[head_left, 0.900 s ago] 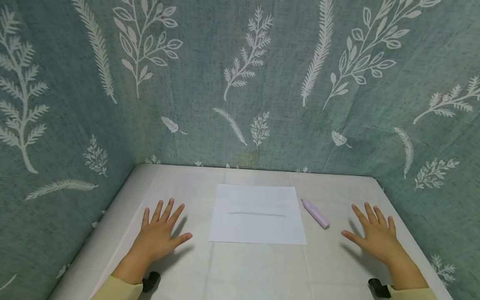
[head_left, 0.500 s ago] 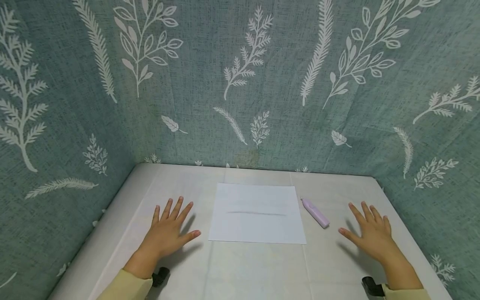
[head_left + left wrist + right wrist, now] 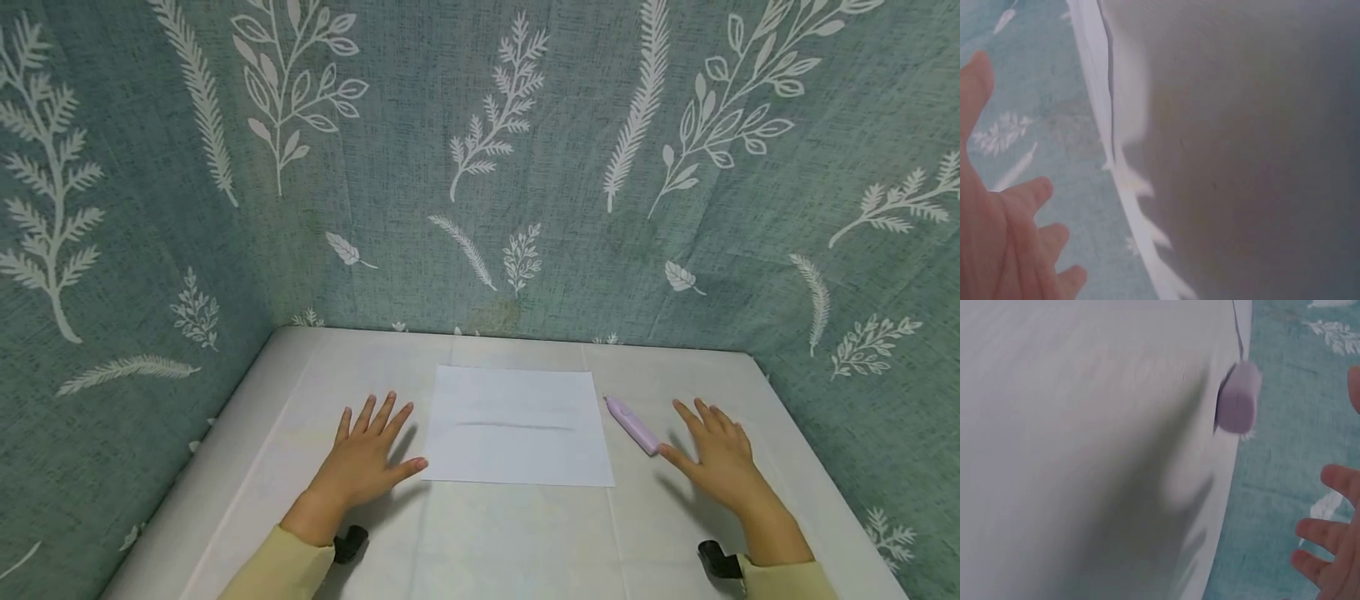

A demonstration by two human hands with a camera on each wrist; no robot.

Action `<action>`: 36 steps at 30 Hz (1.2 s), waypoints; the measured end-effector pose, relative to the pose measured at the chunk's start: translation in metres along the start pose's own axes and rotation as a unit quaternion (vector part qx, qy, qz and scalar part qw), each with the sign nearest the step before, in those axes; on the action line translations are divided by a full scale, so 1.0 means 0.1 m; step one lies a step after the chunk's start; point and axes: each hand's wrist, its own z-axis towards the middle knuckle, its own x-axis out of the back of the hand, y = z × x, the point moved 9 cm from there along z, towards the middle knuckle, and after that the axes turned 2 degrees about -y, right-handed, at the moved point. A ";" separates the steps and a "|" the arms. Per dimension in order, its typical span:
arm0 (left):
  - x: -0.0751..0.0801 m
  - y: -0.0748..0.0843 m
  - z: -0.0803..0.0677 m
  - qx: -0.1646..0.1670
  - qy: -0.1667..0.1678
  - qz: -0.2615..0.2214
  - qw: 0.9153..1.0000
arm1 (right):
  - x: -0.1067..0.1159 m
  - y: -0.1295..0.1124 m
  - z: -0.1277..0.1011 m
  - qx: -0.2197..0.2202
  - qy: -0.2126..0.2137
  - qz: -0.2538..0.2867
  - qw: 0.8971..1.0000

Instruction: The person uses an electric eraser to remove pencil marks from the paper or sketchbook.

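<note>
On the pale bench (image 3: 517, 542), a white sheet of paper (image 3: 517, 425) lies flat at centre, with a lilac marker (image 3: 632, 425) just off its edge at 3 o'clock. The right hand (image 3: 712, 458) hovers, fingers apart and straight, thumb almost touching the marker's near end; the left hand (image 3: 367, 458) is spread too, thumb at the paper's 8 o'clock corner. A clean pickup, I judge, wants a pinch across the marker's middle while the left palm pins the sheet.
</note>
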 end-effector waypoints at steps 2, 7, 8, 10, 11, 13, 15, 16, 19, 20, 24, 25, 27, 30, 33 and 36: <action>-0.02 0.03 0.02 -0.004 -0.003 -0.003 1.000 | -0.02 -0.05 0.03 0.007 0.004 0.006 1.000; -0.08 0.05 0.09 -0.009 -0.017 -0.011 1.000 | -0.08 -0.13 0.08 0.016 0.001 0.018 1.000; -0.09 0.06 0.10 -0.010 -0.020 -0.014 1.000 | -0.09 -0.14 0.08 0.017 0.001 0.019 1.000; -0.13 0.06 0.12 -0.010 -0.027 -0.013 1.000 | -0.11 -0.16 0.10 0.016 -0.002 0.023 1.000; -0.14 0.06 0.13 -0.009 -0.032 -0.013 0.999 | -0.12 -0.18 0.11 0.016 -0.002 0.025 1.000; -0.16 0.06 0.15 -0.008 -0.039 -0.012 0.999 | -0.13 -0.19 0.13 0.014 -0.005 0.027 1.000; -0.17 0.07 0.17 -0.008 -0.044 -0.011 0.999 | -0.15 -0.21 0.16 0.013 -0.006 0.028 1.000; -0.17 0.08 0.18 -0.009 -0.044 -0.011 0.999 | -0.15 -0.21 0.17 0.013 -0.006 0.029 0.999; -0.18 0.10 0.22 -0.011 -0.045 -0.010 0.999 | -0.17 -0.22 0.22 0.016 -0.002 0.031 0.999; -0.18 0.10 0.24 -0.012 -0.047 -0.013 0.999 | -0.18 -0.23 0.23 0.017 -0.001 0.032 0.999; -0.20 0.14 0.27 -0.006 -0.062 -0.016 0.998 | -0.20 -0.25 0.27 0.022 -0.002 0.026 0.999; -0.21 0.16 0.27 -0.005 -0.066 -0.020 0.998 | -0.20 -0.26 0.28 0.021 -0.004 0.024 0.999; -0.23 0.19 0.28 -0.002 -0.078 -0.024 0.997 | -0.21 -0.27 0.29 0.015 -0.009 0.024 1.000; -0.25 0.23 0.31 0.004 -0.095 -0.027 0.995 | -0.23 -0.28 0.31 0.008 -0.019 0.026 0.999; -0.27 0.25 0.33 0.008 -0.105 -0.021 0.994 | -0.25 -0.28 0.34 0.000 -0.030 0.032 0.999; -0.28 0.27 0.35 0.010 -0.109 -0.022 0.994 | -0.26 -0.28 0.37 -0.008 -0.037 0.035 0.999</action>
